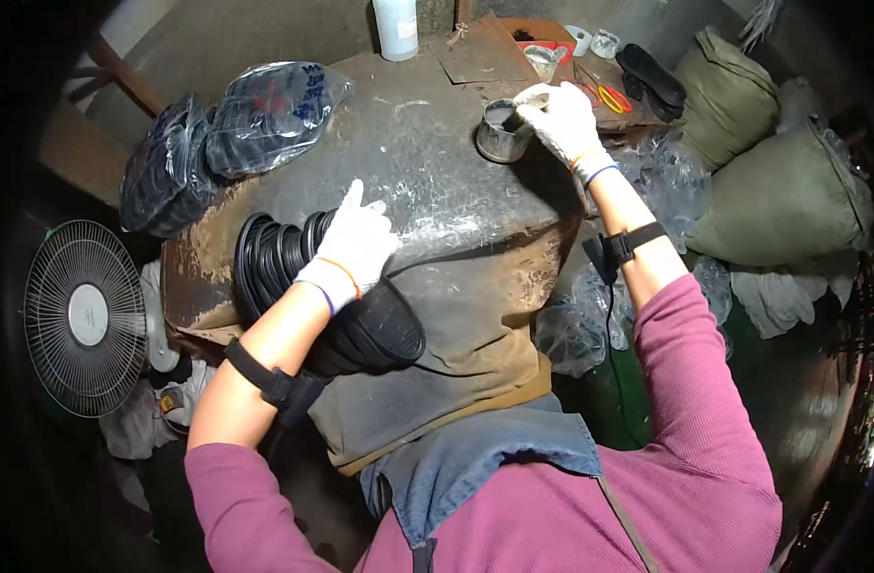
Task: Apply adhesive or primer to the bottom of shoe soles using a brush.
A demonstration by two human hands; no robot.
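My left hand (353, 241), in a white knit glove, lies over a stack of black ridged pieces that look like shoe soles (379, 329). Its fingers are apart, one stretched away from me; the palm side is hidden. The stack leans at the table's near edge, above my lap. Farther right, my right hand (563, 122), also gloved, is closed on a brush (536, 101) with a light handle. The brush's dark end is at the rim of a round metal tin (501, 143), which has grey residue inside and stands on the worn table (427, 162).
Clear plastic bags of black pieces (274, 119) sit at the table's far left. Orange-handled scissors (610, 97), a dark sole (652, 81), a red box (537, 33) and a translucent bottle (396, 29) are at the back. A fan (88, 315) stands left; green sacks (776, 196) are right.
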